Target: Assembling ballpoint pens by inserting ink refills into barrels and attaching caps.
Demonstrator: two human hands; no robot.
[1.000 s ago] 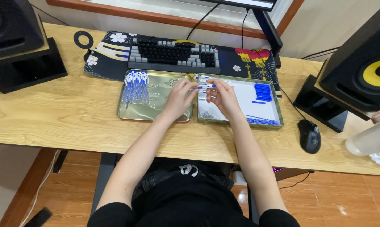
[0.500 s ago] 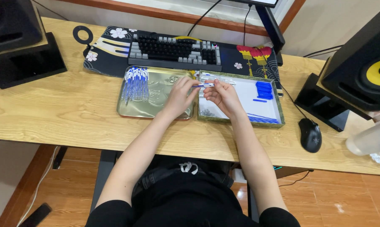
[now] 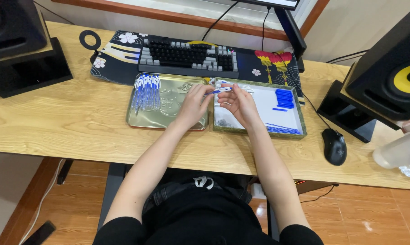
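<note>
Blue-and-white pen (image 3: 219,91) sits pinched between both hands, held level over the seam between the two trays. Compared with a second ago, the left hand (image 3: 193,105) and right hand (image 3: 239,103) sit in much the same spot; work on this one pen goes on. Gold metal tray (image 3: 168,119), glossy and embossed, carries a neat row of finished pens (image 3: 147,90). Green-rimmed box (image 3: 259,130), white-lined, holds loose blue caps (image 3: 284,98) and thin refills (image 3: 282,129).
</note>
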